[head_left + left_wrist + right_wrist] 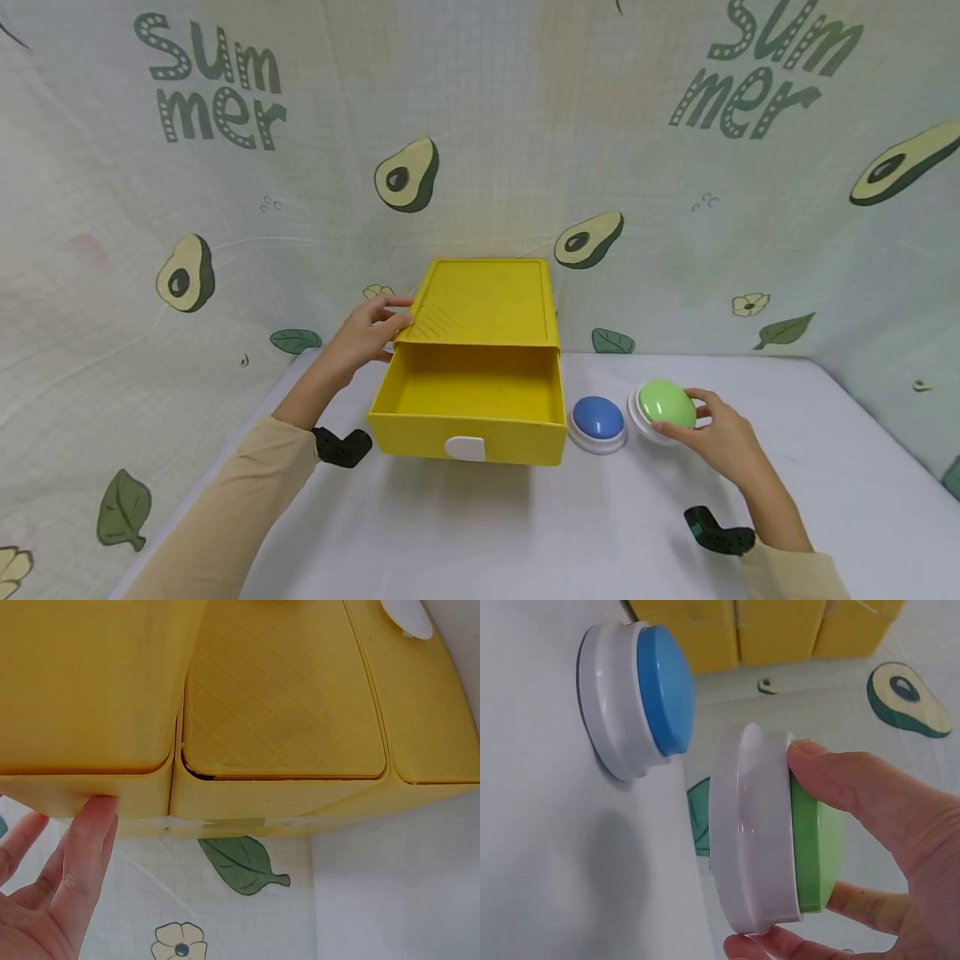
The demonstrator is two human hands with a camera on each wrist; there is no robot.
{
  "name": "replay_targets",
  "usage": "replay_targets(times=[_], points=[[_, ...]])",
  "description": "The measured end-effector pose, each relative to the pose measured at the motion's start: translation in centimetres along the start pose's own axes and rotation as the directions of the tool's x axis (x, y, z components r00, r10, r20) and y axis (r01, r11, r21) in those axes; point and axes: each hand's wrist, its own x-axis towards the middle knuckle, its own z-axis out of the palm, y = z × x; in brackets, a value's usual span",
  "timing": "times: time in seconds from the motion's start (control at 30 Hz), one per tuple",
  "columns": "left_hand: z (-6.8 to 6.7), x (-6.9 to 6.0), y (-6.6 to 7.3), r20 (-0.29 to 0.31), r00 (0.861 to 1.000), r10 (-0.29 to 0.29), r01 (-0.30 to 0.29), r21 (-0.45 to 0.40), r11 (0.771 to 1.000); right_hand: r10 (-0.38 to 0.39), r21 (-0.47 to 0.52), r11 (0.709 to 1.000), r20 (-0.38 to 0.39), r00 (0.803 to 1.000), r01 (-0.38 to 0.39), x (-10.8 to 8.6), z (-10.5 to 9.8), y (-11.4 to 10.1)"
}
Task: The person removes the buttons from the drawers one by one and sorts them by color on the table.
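A yellow drawer box [487, 300] stands on the white table, its top drawer [465, 429] pulled out and bare inside, a white tab on the drawer's front. My left hand [367, 333] rests against the box's left side near the top edge; in the left wrist view its fairly straight fingers [86, 847] touch the yellow wall. My right hand [720, 437] grips a green push button [666, 404] with a white base, thumb and fingers on either side of the rim. In the right wrist view that button is raised off the table, tilted slightly. Beside it sits a blue push button [597, 418].
The blue button stands close by the drawer's right front corner. A printed cloth [480, 125] with avocados and leaves hangs behind and at the sides of the white table [465, 542]. Each wrist wears a black camera mount [342, 447].
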Motion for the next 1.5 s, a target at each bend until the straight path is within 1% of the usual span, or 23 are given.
replay_targets(times=[0.17,0.23,0.63,0.93,1.3,1.5], points=[[0.0,0.0,0.1,-0.003,1.0,0.002,-0.002,0.002,1.0,0.021,-0.001,1.0,0.038,0.999,-0.021,0.6,0.3,1.0],[0.0,0.0,0.1,-0.001,1.0,0.004,-0.004,0.003,1.0,0.021,-0.003,1.0,0.042,0.999,-0.021,0.8,0.6,1.5],[0.0,0.1,-0.1,-0.008,1.0,0.004,-0.004,0.006,1.0,0.027,-0.005,1.0,0.038,0.999,-0.026,1.6,1.8,3.3],[0.0,0.1,-0.2,-0.014,1.0,0.003,-0.003,0.011,1.0,0.035,0.017,0.999,0.04,0.999,-0.035,1.9,2.4,3.3],[0.0,0.1,-0.3,-0.011,1.0,0.009,-0.009,0.007,1.0,0.037,0.003,0.999,0.03,0.999,-0.037,1.9,2.7,3.3],[0.0,0.1,-0.4,-0.008,1.0,0.011,-0.011,0.005,1.0,0.044,-0.001,0.999,0.04,0.998,-0.044,2.0,2.8,3.6]])
